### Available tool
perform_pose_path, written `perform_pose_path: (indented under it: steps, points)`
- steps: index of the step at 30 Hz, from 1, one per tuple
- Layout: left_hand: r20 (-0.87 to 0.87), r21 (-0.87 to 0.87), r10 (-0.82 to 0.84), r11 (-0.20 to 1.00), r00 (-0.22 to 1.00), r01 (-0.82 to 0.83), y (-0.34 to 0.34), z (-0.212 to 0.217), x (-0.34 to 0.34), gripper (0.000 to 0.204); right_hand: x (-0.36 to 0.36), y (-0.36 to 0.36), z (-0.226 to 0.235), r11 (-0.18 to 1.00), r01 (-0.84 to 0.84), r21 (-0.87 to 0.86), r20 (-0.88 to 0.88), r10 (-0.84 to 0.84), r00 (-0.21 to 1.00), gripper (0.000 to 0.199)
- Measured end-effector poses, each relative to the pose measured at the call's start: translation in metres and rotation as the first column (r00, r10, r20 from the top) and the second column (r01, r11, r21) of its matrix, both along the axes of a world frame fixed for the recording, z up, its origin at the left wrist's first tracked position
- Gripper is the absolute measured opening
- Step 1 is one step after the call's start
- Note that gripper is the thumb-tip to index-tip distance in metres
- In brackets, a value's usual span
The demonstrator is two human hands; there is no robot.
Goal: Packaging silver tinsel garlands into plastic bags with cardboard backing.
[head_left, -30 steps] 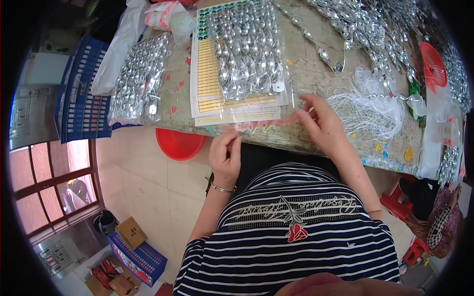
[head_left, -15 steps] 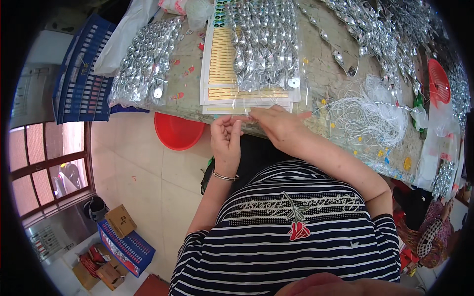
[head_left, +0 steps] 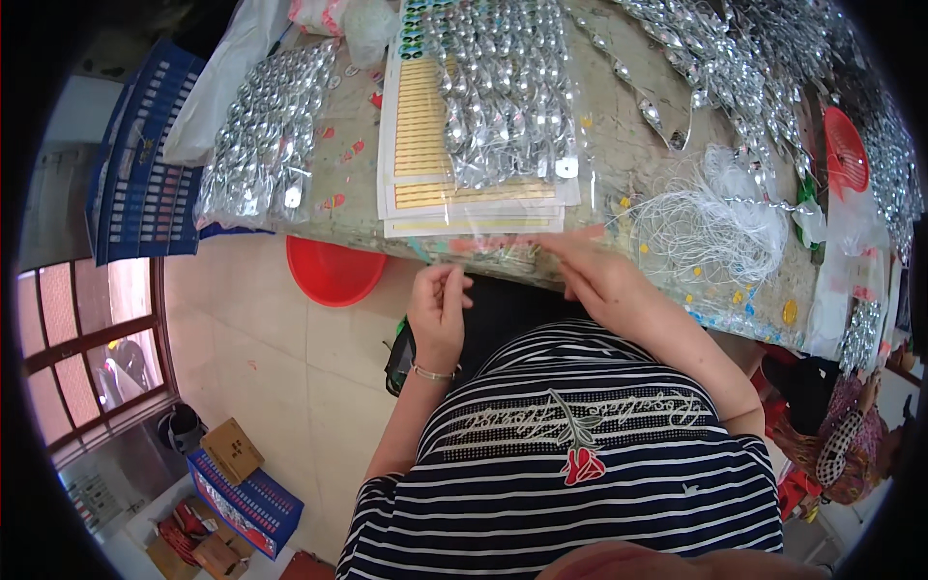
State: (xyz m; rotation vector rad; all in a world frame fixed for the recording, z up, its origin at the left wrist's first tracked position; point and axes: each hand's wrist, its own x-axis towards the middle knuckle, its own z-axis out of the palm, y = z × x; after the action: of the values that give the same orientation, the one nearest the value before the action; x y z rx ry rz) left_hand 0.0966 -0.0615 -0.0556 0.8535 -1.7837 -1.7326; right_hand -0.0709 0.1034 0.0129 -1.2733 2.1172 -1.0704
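Observation:
At the table's front edge, a clear plastic bag of silver twisted ornaments [head_left: 507, 106] lies over printed yellow-striped sheets [head_left: 416, 145]. A thin pinkish strip [head_left: 488, 244] runs along the edge just below the sheets. My right hand [head_left: 607, 282] is by the strip's right part, its fingers stretched leftward and the thumb apart below them. Away from the bag, my left hand [head_left: 437, 311] hovers just off the table edge with curled fingers and a closed thumb. Whatever it may hold is too small to make out.
A second bag of silver ornaments [head_left: 266, 135] lies left. White string [head_left: 725, 227] is heaped right, near loose silver twists [head_left: 720, 82] and a red basket [head_left: 845, 153]. Below the table stands a red basin [head_left: 333, 275]. Blue printed boxes [head_left: 155, 159] stand at far left.
My hands, close together at the bag's lower edge before, have separated. The left moved down off the table edge; the right shifted right and down. The pinkish strip shows more.

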Motion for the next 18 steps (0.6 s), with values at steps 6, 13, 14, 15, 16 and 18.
perform_pose_path:
  steps: [6,13,14,15,16,18]
  points:
    - [0.105,0.005,-0.137,0.99,0.985,0.138,0.018,0.002,0.0,0.016,0.002,0.014,-0.005,0.996,-0.01,0.093,0.274,-0.016,0.962,0.034]
    - [0.125,-0.18,-0.227,0.952,0.966,0.247,0.014,0.023,-0.057,0.034,-0.005,-0.017,-0.024,0.987,0.123,-0.106,-0.067,-0.13,0.989,0.03]
    - [0.146,-0.164,-0.243,0.95,0.959,0.266,0.013,0.025,-0.06,0.033,-0.008,-0.022,-0.026,0.989,0.112,-0.099,-0.139,-0.126,0.982,0.03]
    - [0.165,-0.146,-0.259,0.948,0.952,0.284,0.011,0.025,-0.062,0.033,-0.009,-0.026,-0.031,0.989,0.113,-0.097,-0.139,-0.126,0.982,0.03]
    - [0.166,-0.144,-0.26,0.948,0.951,0.284,0.01,0.023,-0.063,0.033,-0.01,-0.029,-0.036,0.986,0.137,-0.096,-0.162,-0.151,0.975,0.03]
    - [0.179,-0.166,-0.268,0.94,0.947,0.298,0.01,0.019,-0.064,0.032,-0.011,-0.034,-0.044,0.983,0.162,-0.091,-0.182,-0.177,0.967,0.03]
